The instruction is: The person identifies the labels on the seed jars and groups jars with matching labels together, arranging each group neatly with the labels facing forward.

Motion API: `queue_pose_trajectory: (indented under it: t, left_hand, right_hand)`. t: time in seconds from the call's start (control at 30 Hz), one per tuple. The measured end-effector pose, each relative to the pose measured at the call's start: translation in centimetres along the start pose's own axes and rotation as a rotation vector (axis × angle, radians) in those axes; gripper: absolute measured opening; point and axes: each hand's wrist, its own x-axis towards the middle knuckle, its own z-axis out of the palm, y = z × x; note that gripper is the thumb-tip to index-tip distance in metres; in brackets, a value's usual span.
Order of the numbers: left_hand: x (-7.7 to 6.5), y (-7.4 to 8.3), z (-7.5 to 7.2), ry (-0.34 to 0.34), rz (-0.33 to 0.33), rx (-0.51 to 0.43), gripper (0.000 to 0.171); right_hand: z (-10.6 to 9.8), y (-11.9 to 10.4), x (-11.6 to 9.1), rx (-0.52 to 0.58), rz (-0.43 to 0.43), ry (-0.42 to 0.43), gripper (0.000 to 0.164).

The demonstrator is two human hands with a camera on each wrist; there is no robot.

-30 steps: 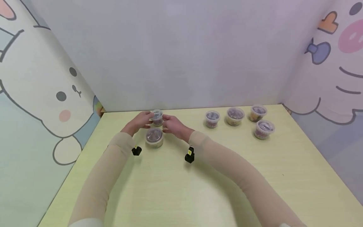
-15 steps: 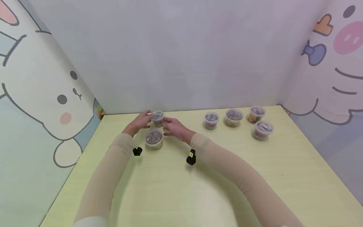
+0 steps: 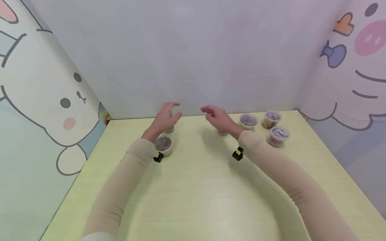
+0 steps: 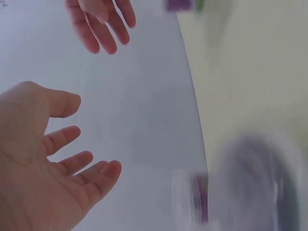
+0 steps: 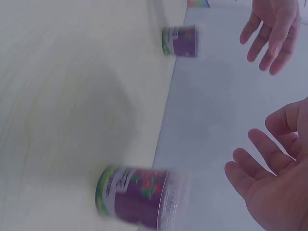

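Note:
My left hand [image 3: 163, 120] hovers above the table with fingers and thumb spread and nothing between them. Below it, mostly covered by it in the head view, stands a small lidded plastic cup [image 3: 170, 130]. A wider lidded tub [image 3: 163, 144] sits just in front of that cup. My right hand [image 3: 219, 118] is likewise raised, holding nothing, its fingers loosely bent. It partly hides another small lidded cup [image 3: 222, 133], whose purple side [image 5: 139, 195] shows in the right wrist view. The two palms face each other, apart.
To the right on the pale table [image 3: 193, 187] stand a wide lidded tub [image 3: 248, 121], a taller cup [image 3: 272, 119] and a purple cup [image 3: 278, 136]. A light wall [image 3: 193, 67] rises behind the table's back edge. Cartoon-printed panels flank both sides.
Both hands have left the left small cup and risen. The left hand shifted slightly right over it; the right hand swung rightward to above the other small cup.

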Motion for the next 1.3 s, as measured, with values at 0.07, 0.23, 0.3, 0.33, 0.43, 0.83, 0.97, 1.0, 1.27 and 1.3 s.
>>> queue_pose_trajectory:
  t: [0.07, 0.23, 0.3, 0.33, 0.43, 0.83, 0.97, 1.0, 1.27, 1.3]
  left_hand:
    - [0.6, 1.2, 1.6, -0.019, 0.023, -0.042, 0.055]
    - [2.1, 3.5, 6.9, -0.090, -0.016, -0.167, 0.060]
    - [2.6, 4.2, 9.1, -0.111, -0.071, -0.244, 0.063]
    - [2.8, 4.5, 10.1, -0.113, -0.100, -0.284, 0.065]
    - [3.2, 5.4, 12.9, -0.098, -0.179, -0.401, 0.068]
    - [3.5, 7.7, 18.4, 0.013, -0.237, -0.447, 0.059]
    - [3.6, 7.7, 18.7, 0.013, -0.227, -0.410, 0.059]
    - [3.6, 7.6, 18.7, 0.012, -0.229, -0.406, 0.059]
    - [3.3, 7.4, 18.6, 0.025, -0.226, -0.436, 0.057]
    - [3.2, 7.4, 18.7, 0.024, -0.224, -0.436, 0.057]
  right_hand:
    - [-1.8, 1.2, -0.8, -0.034, 0.042, 0.050, 0.041]
    - [-4.0, 4.7, -2.3, -0.010, 0.160, 0.114, 0.046]
    - [-4.0, 5.9, -2.7, 0.041, 0.198, 0.124, 0.048]
    - [-3.9, 6.3, -2.9, 0.068, 0.217, 0.128, 0.049]
    - [-3.5, 7.2, -3.3, 0.137, 0.261, 0.130, 0.050]
    - [-2.1, 8.7, -4.2, 0.458, 0.350, 0.128, 0.046]
    - [-2.0, 8.4, -4.2, 0.501, 0.381, 0.139, 0.047]
    - [-1.9, 8.4, -4.2, 0.506, 0.391, 0.139, 0.047]
    - [-1.5, 8.2, -4.0, 0.534, 0.427, 0.166, 0.045]
    - [-1.5, 8.2, -4.1, 0.540, 0.433, 0.170, 0.045]
